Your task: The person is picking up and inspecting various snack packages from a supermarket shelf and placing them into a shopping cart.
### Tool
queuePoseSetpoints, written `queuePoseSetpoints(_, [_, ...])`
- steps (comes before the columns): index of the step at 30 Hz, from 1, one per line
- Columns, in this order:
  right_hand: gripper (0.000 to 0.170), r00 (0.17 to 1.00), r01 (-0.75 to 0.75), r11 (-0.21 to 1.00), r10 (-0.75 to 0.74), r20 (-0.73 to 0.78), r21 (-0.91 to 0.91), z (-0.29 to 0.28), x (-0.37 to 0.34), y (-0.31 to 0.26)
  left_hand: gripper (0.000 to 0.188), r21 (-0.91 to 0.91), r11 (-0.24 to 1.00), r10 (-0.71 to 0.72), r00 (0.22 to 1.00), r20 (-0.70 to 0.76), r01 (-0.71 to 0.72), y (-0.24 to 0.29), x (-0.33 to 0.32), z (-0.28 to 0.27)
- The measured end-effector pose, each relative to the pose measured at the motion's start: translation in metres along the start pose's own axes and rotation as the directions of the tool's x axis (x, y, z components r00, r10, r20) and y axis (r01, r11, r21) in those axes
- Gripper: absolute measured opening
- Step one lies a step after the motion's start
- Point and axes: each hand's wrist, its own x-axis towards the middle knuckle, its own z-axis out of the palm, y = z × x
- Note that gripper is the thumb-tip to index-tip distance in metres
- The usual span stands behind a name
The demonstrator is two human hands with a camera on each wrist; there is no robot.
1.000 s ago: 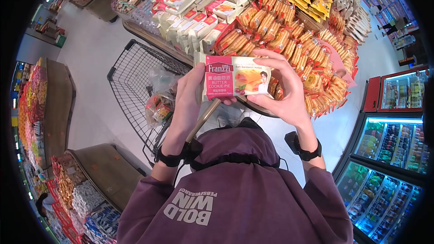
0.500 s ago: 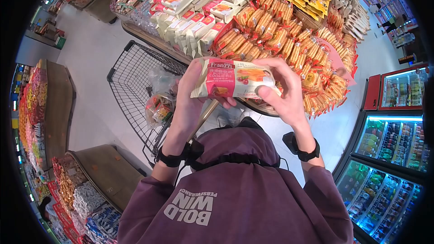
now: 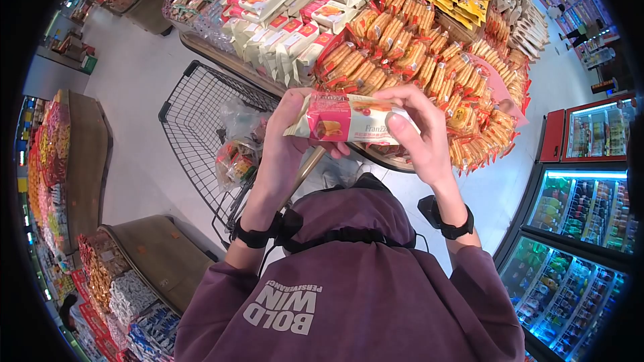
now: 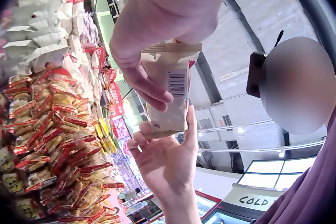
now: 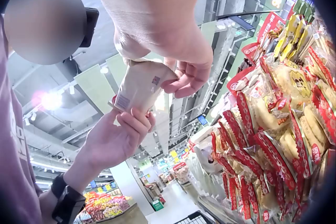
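Observation:
Both hands hold a pink and cream packet of Franzzi butter cookie pie [image 3: 349, 119] in front of the chest. My left hand [image 3: 285, 121] grips its left end, with fingertips showing below the lower edge. At the other end, the right hand [image 3: 426, 131] pinches it, thumb on the front and fingers over the top. The packet is tilted so its lower side, with the brand name, faces up. In the left wrist view the plain cream back of the packet [image 4: 168, 90] shows a barcode, with left fingers lying across it.
A wire shopping cart [image 3: 194, 114] with a bagged item [image 3: 235, 161] stands at the left. Ahead is a display heaped with similar pink-cream packets [image 3: 268, 0] and red-edged bags of biscuits [image 3: 416, 53]. Drink fridges [image 3: 570, 221] line the right; candy bins [image 3: 127, 281] stand at lower left.
The packet has rotated between the hands, from its front panel facing up to its lower side showing. The right thumb has moved up onto its face. The cart stays in place.

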Motion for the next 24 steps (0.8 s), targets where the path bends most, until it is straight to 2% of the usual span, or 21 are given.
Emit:
queuePoseSetpoints(4, [0.043,0.999,0.044,0.998,-0.044,0.004,0.042,0.003,0.002,-0.003,0.047,-0.069,0.998,0.003,1.0,-0.031,-0.005,0.004,0.0,0.002])
queuePoseSetpoints(7, [0.051,0.972,0.233,0.967,-0.228,0.052,-0.106,0.0,0.005,-0.004,0.046,-0.096,0.995,0.006,0.997,-0.071,-0.013,0.011,-0.001,0.005])
queuePoseSetpoints(10, [0.057,0.962,0.274,0.949,-0.27,0.051,-0.157,0.001,0.007,-0.005,0.047,-0.043,0.998,0.043,0.999,-0.005,-0.043,0.01,-0.003,-0.003])
queuePoseSetpoints(16, [0.066,0.933,0.359,0.889,-0.345,0.098,-0.284,-0.003,0.008,-0.002,0.049,0.077,0.994,0.078,0.995,-0.061,-0.074,0.002,-0.001,-0.005])
queuePoseSetpoints(18, [0.069,0.945,0.325,0.908,-0.322,0.056,-0.264,-0.001,0.006,-0.007,0.048,0.097,0.991,0.097,0.993,-0.064,-0.091,0.002,-0.001,-0.005])
queuePoseSetpoints(20, [0.071,0.973,0.229,0.966,-0.231,-0.009,-0.121,0.003,0.004,-0.008,0.048,0.113,0.988,0.116,0.992,-0.057,-0.109,0.001,0.0,-0.005])
queuePoseSetpoints(22, [0.071,0.997,0.064,0.985,-0.056,-0.059,0.157,0.008,0.002,-0.004,0.048,0.126,0.984,0.133,0.99,-0.039,-0.127,0.0,0.001,-0.007])
queuePoseSetpoints(23, [0.059,1.0,0.023,0.986,-0.021,-0.014,0.163,0.006,0.002,-0.006,0.048,0.149,0.98,0.135,0.99,-0.03,-0.129,0.0,0.0,-0.007])
queuePoseSetpoints(24, [0.056,0.999,0.037,0.992,-0.037,0.002,0.117,0.005,0.001,-0.005,0.047,0.172,0.976,0.137,0.99,-0.019,-0.132,0.0,0.0,-0.008])
